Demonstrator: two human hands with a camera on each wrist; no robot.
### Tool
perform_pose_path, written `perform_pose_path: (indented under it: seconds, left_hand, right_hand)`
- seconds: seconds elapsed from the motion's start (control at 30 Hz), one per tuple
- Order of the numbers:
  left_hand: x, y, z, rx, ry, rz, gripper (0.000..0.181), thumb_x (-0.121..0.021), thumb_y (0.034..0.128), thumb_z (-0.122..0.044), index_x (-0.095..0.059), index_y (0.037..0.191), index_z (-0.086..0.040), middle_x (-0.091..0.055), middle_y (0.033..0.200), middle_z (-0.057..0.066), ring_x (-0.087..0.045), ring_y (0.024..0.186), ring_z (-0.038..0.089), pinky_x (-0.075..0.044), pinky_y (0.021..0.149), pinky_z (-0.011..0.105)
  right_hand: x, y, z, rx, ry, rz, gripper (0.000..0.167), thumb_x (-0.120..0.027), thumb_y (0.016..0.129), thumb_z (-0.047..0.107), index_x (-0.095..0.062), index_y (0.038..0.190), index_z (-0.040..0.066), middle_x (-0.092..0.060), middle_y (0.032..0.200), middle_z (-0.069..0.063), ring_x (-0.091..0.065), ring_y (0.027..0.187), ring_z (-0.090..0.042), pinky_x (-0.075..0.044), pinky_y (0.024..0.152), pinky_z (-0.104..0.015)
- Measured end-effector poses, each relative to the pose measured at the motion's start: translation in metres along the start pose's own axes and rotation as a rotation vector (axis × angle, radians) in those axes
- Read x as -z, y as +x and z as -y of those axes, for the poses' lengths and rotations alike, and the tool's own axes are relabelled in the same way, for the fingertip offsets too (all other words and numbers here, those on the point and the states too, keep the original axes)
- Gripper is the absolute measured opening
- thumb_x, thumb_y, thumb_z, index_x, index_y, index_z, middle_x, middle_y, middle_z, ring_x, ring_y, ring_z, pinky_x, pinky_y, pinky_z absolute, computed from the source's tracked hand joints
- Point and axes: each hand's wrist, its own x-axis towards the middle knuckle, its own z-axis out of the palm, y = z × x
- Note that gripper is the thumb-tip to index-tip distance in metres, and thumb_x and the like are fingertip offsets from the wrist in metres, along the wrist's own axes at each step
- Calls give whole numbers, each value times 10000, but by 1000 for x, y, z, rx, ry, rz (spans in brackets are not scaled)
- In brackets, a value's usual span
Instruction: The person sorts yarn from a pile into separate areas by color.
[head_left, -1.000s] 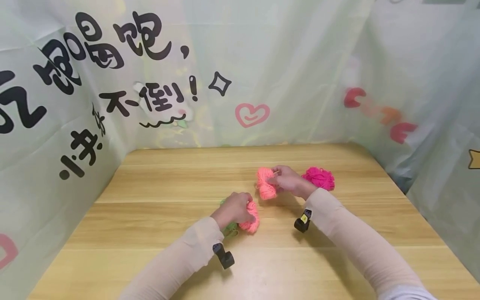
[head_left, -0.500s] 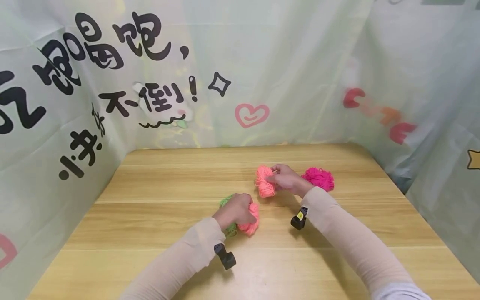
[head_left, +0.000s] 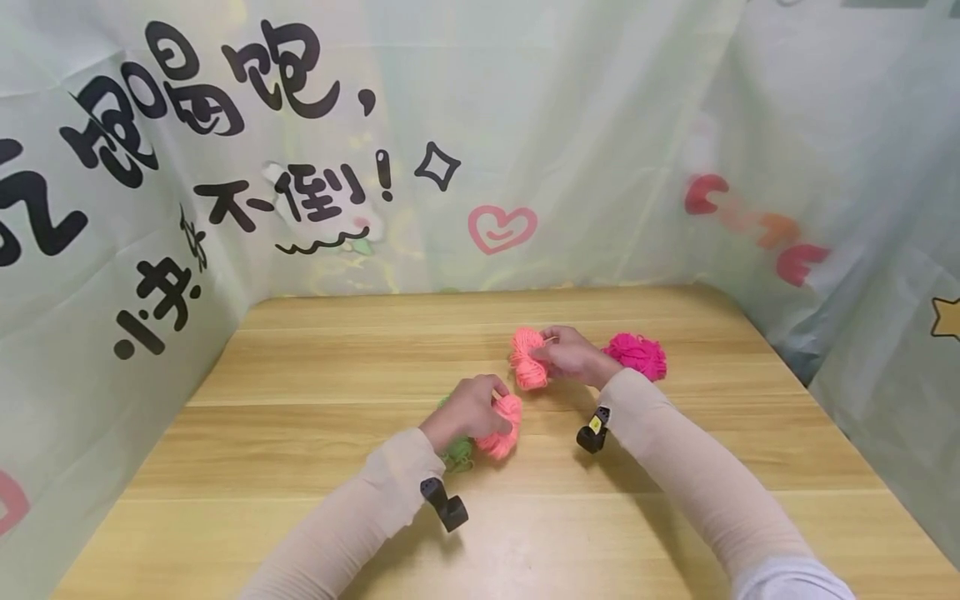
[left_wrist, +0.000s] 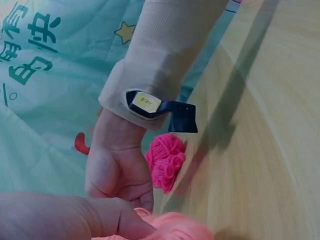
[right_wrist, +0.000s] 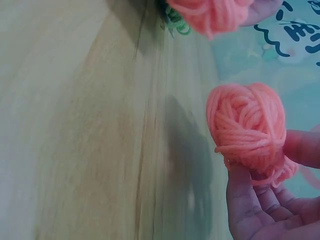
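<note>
Since the last frame, the left hand (head_left: 471, 408) shifts slightly upward in my head view, gripping one coral yarn bundle (head_left: 498, 446) near green yarn (head_left: 458, 456). The right hand (head_left: 573, 357) pinches a second bundle (right_wrist: 247, 125) above the table (head_left: 300, 400). I judge this a carrying step; next calls for steady grips.

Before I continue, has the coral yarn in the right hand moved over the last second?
Yes, slightly: in the head view, the coral yarn in the right hand sits higher, nearer the smiling pink heart.
</note>
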Motion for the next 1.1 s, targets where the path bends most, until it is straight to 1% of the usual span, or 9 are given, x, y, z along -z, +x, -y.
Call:
perform_pose_path:
  seconds: [0.07, 0.17, 0.27, 0.33, 0.47, 0.6, 0.73, 0.9, 1.1]
  left_hand:
    - [2, 1, 0, 3, -30, -4, 438, -808, 742, -75, -596, 1123, -38, -596, 849, 62, -547, 718, 177, -489, 597, 292]
    - [6, 2, 0, 11, -86, 1, 433, -793, 759, -51, -593, 1142, -49, -598, 882, 60, -567, 733, 176, -506, 598, 288]
    - [10, 4, 0, 13, -133, 1, 430, -785, 765, -34, -599, 1151, -69, -604, 943, 71, -588, 796, 200, -525, 626, 302]
    - [12, 4, 1, 10, -156, -4, 431, -782, 762, -34, -603, 1151, -82, -598, 997, 73, -585, 865, 217, -530, 663, 314]
    - [16, 6, 4, 8, -186, -38, 455, -791, 758, -63, -598, 1168, -96, -592, 1078, 76, -570, 929, 236, -522, 708, 329]
    - [19, 8, 6, 13, -223, -73, 503, -813, 745, -85, -583, 1191, -116, -584, 1090, 68, -567, 909, 229, -514, 696, 320]
    - [21, 11, 8, -1, -273, -84, 537, -826, 733, -81, -566, 1202, -122, -583, 1082, 72, -575, 882, 232, -516, 677, 316]
    - [25, 15, 9, 2, -304, -99, 548, -830, 745, -96, -554, 1216, -135, -587, 1078, 67, -587, 882, 229, -528, 687, 319]
    - [29, 22, 9, 13, -327, -116, 550, -829, 755, -104, -542, 1223, -135, -588, 1098, 87, -585, 909, 249, -527, 700, 330]
  right_hand:
    - [1, 1, -1, 3, 2, 5, 390, -555, 958, 55, -378, 1289, -49, -502, 981, -111, -546, 736, -139, -517, 699, -296]
    - [2, 5, -2, 6, 15, 11, 378, -562, 957, 62, -381, 1273, -41, -507, 951, -98, -541, 713, -135, -512, 695, -304]
    - [2, 8, -4, 6, 20, 14, 380, -564, 960, 67, -380, 1275, -40, -508, 958, -97, -542, 714, -135, -513, 688, -300]
    - [2, 10, -5, 6, 28, 16, 393, -560, 966, 67, -369, 1291, -45, -509, 983, -105, -551, 732, -138, -520, 687, -295]
    - [1, 13, -6, 2, 37, 11, 439, -568, 963, 59, -347, 1324, -58, -506, 1042, -124, -574, 795, -150, -540, 732, -303]
    - [2, 16, -9, -5, 38, -1, 434, -580, 954, 56, -361, 1312, -57, -519, 1044, -128, -584, 818, -153, -548, 758, -309]
    - [2, 20, -11, -8, 39, -14, 404, -579, 951, 52, -379, 1286, -51, -533, 1009, -121, -585, 798, -150, -551, 740, -298]
    - [2, 22, -12, -21, 24, -23, 391, -578, 951, 53, -387, 1279, -43, -528, 998, -122, -577, 805, -160, -550, 738, -297]
    - [1, 24, -14, -13, 26, -26, 390, -573, 944, 24, -377, 1267, -73, -506, 935, -104, -555, 764, -142, -547, 715, -294]
